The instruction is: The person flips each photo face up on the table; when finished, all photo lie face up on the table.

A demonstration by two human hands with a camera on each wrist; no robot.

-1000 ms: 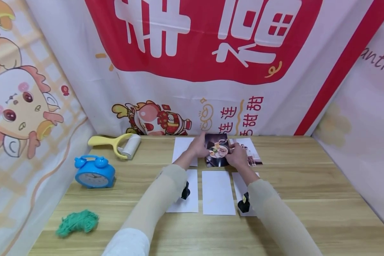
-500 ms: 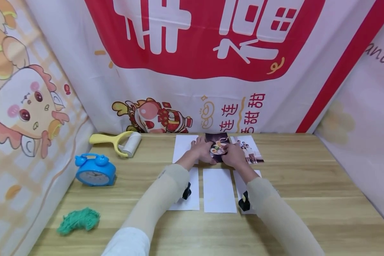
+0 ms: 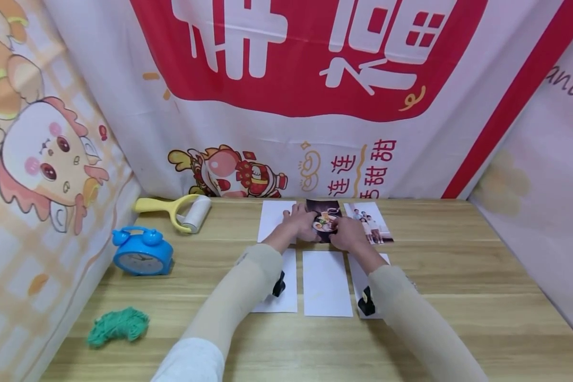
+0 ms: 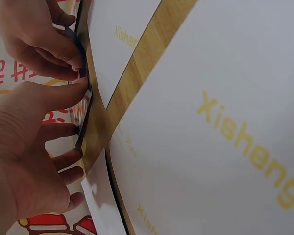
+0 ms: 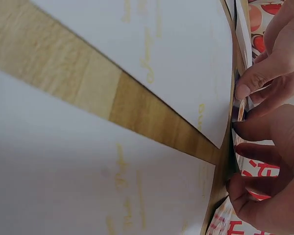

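A photo of a bowl of food point(image 3: 322, 206) lies at the back of the table, in the middle of the top row. My left hand point(image 3: 302, 224) rests on its left side with fingers spread, and the thumb touches the print. On the right side, my right hand point(image 3: 348, 234) presses with bent fingertips. Both hands meet near the pictured bowl and cover part of it. The left wrist view shows my left hand point(image 4: 36, 129) low against the photo, which is seen almost edge-on there. To its right lies a group photo point(image 3: 371, 224).
White sheets with faint yellow lettering lie around: top left point(image 3: 271, 216), bottom left point(image 3: 283, 304), bottom middle point(image 3: 328, 284) and bottom right point(image 3: 358, 270). On the left are a yellow-handled lint roller point(image 3: 196, 215), a blue alarm clock point(image 3: 143, 254) and green yarn point(image 3: 118, 325).
The bowl photo has gone from being held between both hands to lying down on the table. My hands have moved in over it, closer together, and the group photo is less covered.
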